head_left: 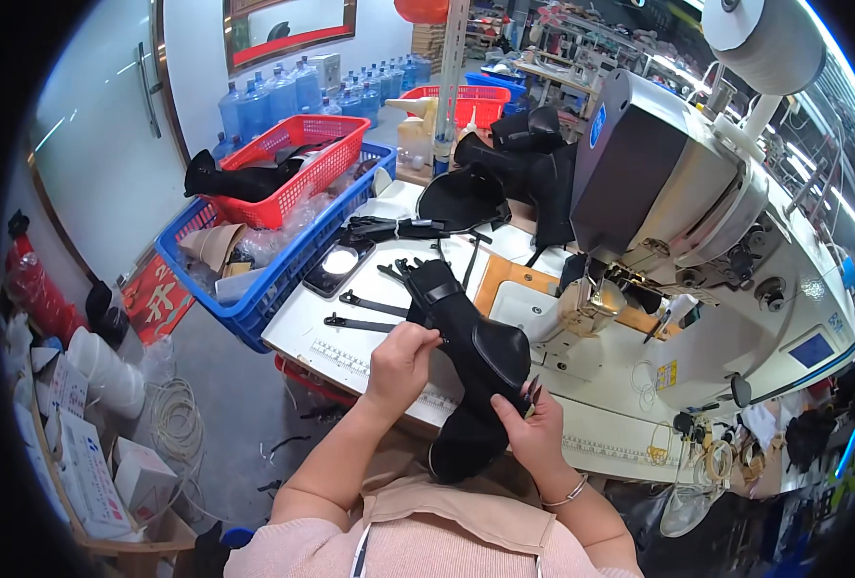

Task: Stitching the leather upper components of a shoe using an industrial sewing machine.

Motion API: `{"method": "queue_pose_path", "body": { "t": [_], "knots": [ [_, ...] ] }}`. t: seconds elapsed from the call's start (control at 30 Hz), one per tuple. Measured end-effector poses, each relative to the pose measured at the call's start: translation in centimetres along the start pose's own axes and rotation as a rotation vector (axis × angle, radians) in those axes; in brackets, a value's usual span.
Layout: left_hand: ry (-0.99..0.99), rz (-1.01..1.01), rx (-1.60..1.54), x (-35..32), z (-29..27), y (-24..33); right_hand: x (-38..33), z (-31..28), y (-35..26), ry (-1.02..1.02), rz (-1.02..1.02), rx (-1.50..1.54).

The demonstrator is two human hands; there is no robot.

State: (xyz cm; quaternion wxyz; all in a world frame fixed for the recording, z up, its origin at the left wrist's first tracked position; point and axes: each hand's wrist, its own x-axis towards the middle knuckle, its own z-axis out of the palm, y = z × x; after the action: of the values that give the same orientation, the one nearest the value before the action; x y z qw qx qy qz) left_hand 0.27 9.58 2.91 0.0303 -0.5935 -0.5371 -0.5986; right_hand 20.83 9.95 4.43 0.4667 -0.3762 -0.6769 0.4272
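Note:
A black boot upper with a strap near its far end lies across the table's front edge and down over my lap. My left hand is closed in a pinch beside its left edge; whatever is between the fingertips is too small to make out. My right hand is at the upper's right side, its thumb against the black material. From its closed fingers stick the pointed blades of what look like small thread snips. Loose black straps with buckles rest on the white table near my left hand.
An industrial sewing machine stands at the right. More black boot uppers are piled behind the work. A phone lies at the left, beside a blue crate carrying a red basket. A metal post rises behind the table.

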Motion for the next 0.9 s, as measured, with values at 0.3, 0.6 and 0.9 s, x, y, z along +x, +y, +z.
{"method": "queue_pose_path", "body": {
  "t": [0.3, 0.6, 0.9],
  "knots": [
    [-0.158, 0.182, -0.273, 1.0, 0.0, 3.9, 1.1, -4.0, -0.1, 0.125, 0.333, 0.489],
    [-0.169, 0.014, 0.136, -0.6, -0.3, 2.7, -0.2, -2.1, 0.3, 0.138, 0.02, 0.038],
    [-0.006, -0.529, -0.519, -1.0, -2.6, -1.4, -1.3, -3.9, 0.8, 0.111, 0.178, 0.218]
  ]
}}
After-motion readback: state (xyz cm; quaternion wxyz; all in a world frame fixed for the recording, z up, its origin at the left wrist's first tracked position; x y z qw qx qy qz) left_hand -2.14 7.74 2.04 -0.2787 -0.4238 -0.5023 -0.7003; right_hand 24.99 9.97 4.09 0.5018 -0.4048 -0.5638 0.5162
